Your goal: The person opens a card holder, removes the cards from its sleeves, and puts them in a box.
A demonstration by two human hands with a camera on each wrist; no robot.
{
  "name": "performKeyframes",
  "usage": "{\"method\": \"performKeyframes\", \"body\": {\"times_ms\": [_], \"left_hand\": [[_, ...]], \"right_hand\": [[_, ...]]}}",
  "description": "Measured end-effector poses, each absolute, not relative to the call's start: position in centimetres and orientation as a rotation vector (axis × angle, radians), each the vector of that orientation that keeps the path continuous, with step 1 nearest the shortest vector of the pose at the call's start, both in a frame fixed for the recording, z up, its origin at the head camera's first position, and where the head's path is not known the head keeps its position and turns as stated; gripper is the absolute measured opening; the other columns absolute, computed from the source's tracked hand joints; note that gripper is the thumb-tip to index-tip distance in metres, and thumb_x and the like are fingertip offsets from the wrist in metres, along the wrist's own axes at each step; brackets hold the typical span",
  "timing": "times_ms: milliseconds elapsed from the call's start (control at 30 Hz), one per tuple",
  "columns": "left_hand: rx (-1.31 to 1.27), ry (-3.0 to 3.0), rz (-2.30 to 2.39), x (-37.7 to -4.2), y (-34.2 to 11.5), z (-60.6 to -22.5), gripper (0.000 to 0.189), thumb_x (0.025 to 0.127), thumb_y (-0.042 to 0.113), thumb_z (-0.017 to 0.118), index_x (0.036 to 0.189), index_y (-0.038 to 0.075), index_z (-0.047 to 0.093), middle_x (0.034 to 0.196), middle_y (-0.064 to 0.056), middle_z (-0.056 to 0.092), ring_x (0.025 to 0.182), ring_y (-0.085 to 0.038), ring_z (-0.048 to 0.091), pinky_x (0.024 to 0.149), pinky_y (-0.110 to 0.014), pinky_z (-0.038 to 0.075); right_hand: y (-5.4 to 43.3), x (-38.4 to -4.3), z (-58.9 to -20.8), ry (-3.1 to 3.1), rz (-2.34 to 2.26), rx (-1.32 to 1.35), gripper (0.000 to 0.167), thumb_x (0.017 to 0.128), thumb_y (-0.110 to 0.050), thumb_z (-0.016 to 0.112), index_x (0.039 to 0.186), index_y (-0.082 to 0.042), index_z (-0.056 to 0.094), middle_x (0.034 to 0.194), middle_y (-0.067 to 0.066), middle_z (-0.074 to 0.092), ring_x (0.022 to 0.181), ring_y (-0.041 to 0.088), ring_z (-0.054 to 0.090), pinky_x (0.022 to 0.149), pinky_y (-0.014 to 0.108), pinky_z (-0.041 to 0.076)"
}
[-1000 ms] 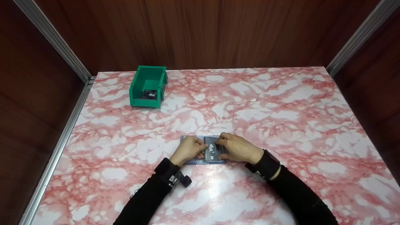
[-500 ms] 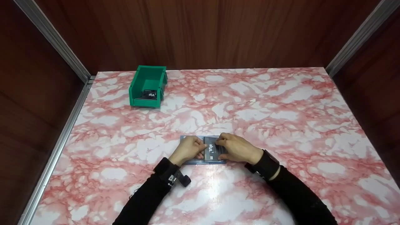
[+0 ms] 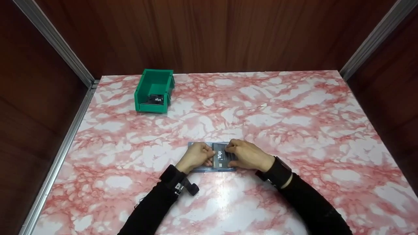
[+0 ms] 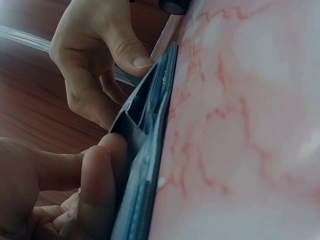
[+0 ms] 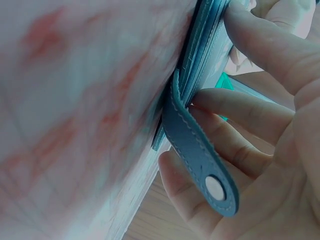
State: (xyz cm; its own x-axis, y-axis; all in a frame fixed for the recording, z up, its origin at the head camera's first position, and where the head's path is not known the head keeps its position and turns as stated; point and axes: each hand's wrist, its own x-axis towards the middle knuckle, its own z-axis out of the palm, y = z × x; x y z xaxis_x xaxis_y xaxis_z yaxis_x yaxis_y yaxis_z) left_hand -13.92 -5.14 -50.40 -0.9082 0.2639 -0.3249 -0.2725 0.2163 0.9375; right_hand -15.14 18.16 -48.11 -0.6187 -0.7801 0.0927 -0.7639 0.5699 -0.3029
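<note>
A blue card holder [image 3: 198, 170] lies opened flat on the table near the front. A dark card marked "Vip" [image 3: 219, 156] is on its right half, with its edge raised beside the clear sleeves [image 4: 160, 82]. My left hand [image 3: 196, 156] pinches the card's left edge between thumb and fingers. My right hand [image 3: 249, 155] grips the right side of the card holder, its thumb and forefinger resting over the card's right part. A stitched strap [image 5: 197, 145] with a metal snap sticks out by the right fingers. How far the card sits inside a sleeve is hidden.
A green bin [image 3: 152, 108] stands at the back left of the table, with dark cards [image 3: 155, 99] lying at its front. The tabletop [image 3: 277, 107] has a red and white marbled pattern. Dark wood panels [image 3: 209, 36] enclose the back and sides.
Both hands stay almost in place over the card holder. The whole scene shifts only very slightly in the head view.
</note>
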Motion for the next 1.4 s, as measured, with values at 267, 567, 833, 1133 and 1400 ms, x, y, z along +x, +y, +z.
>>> {"method": "performKeyframes", "body": {"times_ms": [267, 567, 833, 1133, 1400], "left_hand": [[0.018, 2.094, 1.729, -13.96, -5.3, -50.6, 0.008, 0.102, 0.001, 0.066, 0.098, -0.006, 0.063, 0.072, -0.005, 0.065, 0.053, -0.007, 0.063, 0.052, -0.018, 0.055], [-0.015, 2.128, 1.724, -14.0, -5.23, -50.64, 0.007, 0.1, 0.0, 0.063, 0.095, -0.002, 0.059, 0.072, -0.003, 0.063, 0.051, -0.007, 0.06, 0.05, -0.017, 0.054], [-0.033, 2.15, 1.729, -14.08, -5.31, -50.57, 0.009, 0.097, -0.001, 0.059, 0.089, 0.002, 0.056, 0.068, -0.001, 0.059, 0.05, -0.007, 0.059, 0.049, -0.018, 0.054], [-0.026, 2.114, 1.811, -14.25, -5.53, -50.8, 0.015, 0.092, -0.003, 0.058, 0.081, 0.007, 0.052, 0.062, 0.0, 0.055, 0.048, -0.008, 0.057, 0.047, -0.019, 0.053], [-0.046, 2.09, 1.833, -14.19, -5.87, -50.7, 0.012, 0.091, -0.001, 0.058, 0.082, 0.006, 0.053, 0.067, -0.001, 0.054, 0.05, -0.009, 0.057, 0.047, -0.02, 0.054]], "right_hand": [[18.12, -15.14, -48.19, 2.733, -0.506, -1.345, 0.046, 0.084, -0.021, 0.091, 0.119, 0.005, 0.076, 0.107, 0.013, 0.067, 0.093, 0.029, 0.07, 0.08, 0.043, 0.06], [18.23, -15.16, -48.35, 2.734, -0.525, -1.334, 0.045, 0.083, -0.021, 0.092, 0.117, 0.005, 0.076, 0.106, 0.011, 0.067, 0.09, 0.026, 0.068, 0.078, 0.041, 0.06], [18.29, -15.22, -48.42, 2.731, -0.534, -1.343, 0.046, 0.084, -0.022, 0.092, 0.118, 0.004, 0.076, 0.106, 0.011, 0.067, 0.092, 0.027, 0.069, 0.079, 0.041, 0.059], [18.23, -15.19, -48.31, 2.736, -0.532, -1.339, 0.044, 0.083, -0.023, 0.091, 0.117, 0.003, 0.076, 0.105, 0.011, 0.067, 0.09, 0.027, 0.068, 0.077, 0.041, 0.059], [18.06, -15.21, -48.19, 2.734, -0.509, -1.361, 0.042, 0.084, -0.023, 0.091, 0.115, 0.003, 0.076, 0.105, 0.011, 0.066, 0.089, 0.026, 0.067, 0.077, 0.04, 0.058]]}}
